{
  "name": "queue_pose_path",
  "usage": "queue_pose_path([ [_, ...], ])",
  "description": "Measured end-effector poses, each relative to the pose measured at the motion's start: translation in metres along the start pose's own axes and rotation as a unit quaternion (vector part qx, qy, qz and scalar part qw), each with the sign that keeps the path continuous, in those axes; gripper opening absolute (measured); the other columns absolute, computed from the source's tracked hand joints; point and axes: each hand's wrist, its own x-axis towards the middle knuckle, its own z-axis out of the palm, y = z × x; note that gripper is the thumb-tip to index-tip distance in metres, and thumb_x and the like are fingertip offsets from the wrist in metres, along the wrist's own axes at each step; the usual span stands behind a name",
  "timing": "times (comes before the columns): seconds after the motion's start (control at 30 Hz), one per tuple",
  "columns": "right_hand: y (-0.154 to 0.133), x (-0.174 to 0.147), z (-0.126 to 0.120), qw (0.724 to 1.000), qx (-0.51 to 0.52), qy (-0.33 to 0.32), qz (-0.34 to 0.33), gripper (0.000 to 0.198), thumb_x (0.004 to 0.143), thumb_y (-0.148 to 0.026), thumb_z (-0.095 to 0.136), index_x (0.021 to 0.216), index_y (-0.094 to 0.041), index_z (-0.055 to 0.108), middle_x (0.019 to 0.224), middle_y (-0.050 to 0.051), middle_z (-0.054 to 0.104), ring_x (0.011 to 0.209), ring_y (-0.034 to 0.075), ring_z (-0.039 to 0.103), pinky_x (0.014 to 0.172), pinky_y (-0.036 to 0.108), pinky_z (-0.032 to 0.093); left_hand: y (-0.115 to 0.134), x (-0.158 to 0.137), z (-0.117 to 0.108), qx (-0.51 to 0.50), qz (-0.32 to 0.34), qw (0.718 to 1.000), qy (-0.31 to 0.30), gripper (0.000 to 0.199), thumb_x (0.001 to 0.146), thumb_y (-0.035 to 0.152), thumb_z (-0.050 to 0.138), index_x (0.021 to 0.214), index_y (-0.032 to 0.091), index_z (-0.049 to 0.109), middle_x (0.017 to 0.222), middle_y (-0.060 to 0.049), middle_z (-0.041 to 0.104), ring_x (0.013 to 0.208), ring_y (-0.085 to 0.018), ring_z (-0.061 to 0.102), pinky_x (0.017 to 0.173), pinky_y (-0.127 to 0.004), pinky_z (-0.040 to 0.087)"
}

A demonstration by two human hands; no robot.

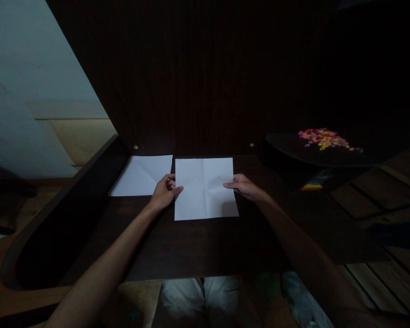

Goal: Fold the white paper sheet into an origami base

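Observation:
A creased sheet of white paper (205, 191) is held up in front of me above the dark desk, with a vertical fold line down its middle. My left hand (166, 190) pinches its left edge, thumb on the face and fingers behind. On the opposite edge my right hand (244, 186) grips the same way, thumb on top. Behind my left hand lies a second stack or sheet of white paper (140, 175) on the desk, with a faint diagonal crease; whether it is one sheet or more I cannot tell.
The dark wooden desk (191, 255) has a raised side panel (61, 218) on the left and a tall back panel (198, 82). A small shelf (283, 146) at the right bears a heap of colourful small pieces (324, 138). A plastic bag (304, 300) sits below, at right.

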Motion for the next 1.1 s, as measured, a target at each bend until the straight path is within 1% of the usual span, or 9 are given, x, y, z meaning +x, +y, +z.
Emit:
queue_pose_path([
  [0.33,-0.006,-0.004,-0.005,1.0,-0.003,0.005,-0.024,0.039,0.046,-0.037,0.089,0.072,-0.014,0.071,0.071,0.005,0.073,0.067,0.018,0.068,0.068,0.03,0.053,0.005,-0.004,-0.001,-0.026,0.032,0.998,-0.044,0.041,0.06,0.026,0.08,0.095,0.017,0.062,0.061,0.007,0.05,0.055,-0.007,0.049,0.058,-0.02,0.044],
  [0.43,-0.003,-0.001,-0.005,0.998,0.002,0.042,-0.047,0.041,0.045,-0.036,0.09,0.075,-0.015,0.071,0.075,0.005,0.074,0.069,0.019,0.068,0.069,0.031,0.053,0.001,-0.002,-0.001,-0.009,0.05,0.999,-0.01,0.055,0.063,0.024,0.075,0.114,0.018,0.054,0.077,0.003,0.06,0.064,-0.01,0.058,0.067,-0.026,0.05],
  [0.5,-0.001,0.002,-0.003,0.995,0.009,0.074,-0.071,0.04,0.046,-0.035,0.089,0.077,-0.016,0.071,0.077,0.005,0.074,0.072,0.02,0.068,0.072,0.033,0.054,0.0,-0.002,-0.001,0.054,0.111,0.992,0.032,0.065,0.067,0.024,0.072,0.127,0.019,0.045,0.098,-0.005,0.064,0.082,-0.016,0.063,0.078,-0.032,0.052],
  [0.63,0.003,0.004,0.0,0.988,-0.017,0.108,-0.112,0.038,0.053,-0.035,0.085,0.083,-0.016,0.072,0.082,0.005,0.075,0.078,0.022,0.068,0.075,0.036,0.054,0.004,-0.013,0.001,0.242,0.278,0.926,0.081,0.079,0.074,0.027,0.072,0.142,0.019,0.032,0.134,-0.016,0.05,0.123,-0.028,0.049,0.098,-0.044,0.045],
  [0.7,0.004,0.002,0.002,0.988,-0.045,0.094,-0.118,0.038,0.057,-0.035,0.082,0.087,-0.015,0.073,0.085,0.006,0.075,0.081,0.023,0.068,0.075,0.038,0.055,0.009,-0.022,0.005,0.307,0.352,0.883,0.046,0.082,0.077,0.03,0.072,0.145,0.019,0.029,0.142,-0.017,0.044,0.131,-0.031,0.041,0.105,-0.049,0.04],
  [0.77,0.005,0.001,0.005,0.987,-0.073,0.076,-0.125,0.037,0.061,-0.037,0.079,0.09,-0.015,0.074,0.088,0.006,0.074,0.084,0.025,0.068,0.075,0.039,0.055,0.014,-0.029,0.009,0.365,0.411,0.834,-0.037,0.084,0.079,0.034,0.071,0.148,0.02,0.025,0.148,-0.017,0.038,0.14,-0.034,0.03,0.111,-0.053,0.031],
  [0.83,0.006,-0.001,0.007,0.983,-0.103,0.069,-0.137,0.035,0.065,-0.04,0.077,0.091,-0.016,0.075,0.093,0.006,0.074,0.091,0.027,0.068,0.079,0.04,0.055,0.017,-0.035,0.013,0.415,0.429,0.793,-0.118,0.087,0.08,0.035,0.07,0.151,0.021,0.021,0.154,-0.015,0.031,0.145,-0.036,0.017,0.115,-0.055,0.024],
  [0.9,0.006,-0.002,0.009,0.977,-0.13,0.068,-0.151,0.033,0.066,-0.042,0.075,0.087,-0.017,0.076,0.102,0.007,0.074,0.101,0.029,0.066,0.085,0.042,0.053,0.018,-0.038,0.016,0.446,0.427,0.771,-0.157,0.089,0.082,0.035,0.068,0.153,0.021,0.016,0.158,-0.014,0.024,0.147,-0.036,0.009,0.116,-0.055,0.021],
  [1.1,0.0,-0.013,0.011,0.96,-0.189,0.004,-0.205,0.028,0.073,-0.035,0.069,0.099,-0.027,0.077,0.129,0.004,0.064,0.123,0.026,0.056,0.106,0.046,0.041,0.018,-0.039,0.017,0.48,0.436,0.749,-0.133,0.091,0.084,0.034,0.063,0.155,0.017,0.009,0.161,-0.015,0.012,0.148,-0.037,0.002,0.117,-0.057,0.013],
])
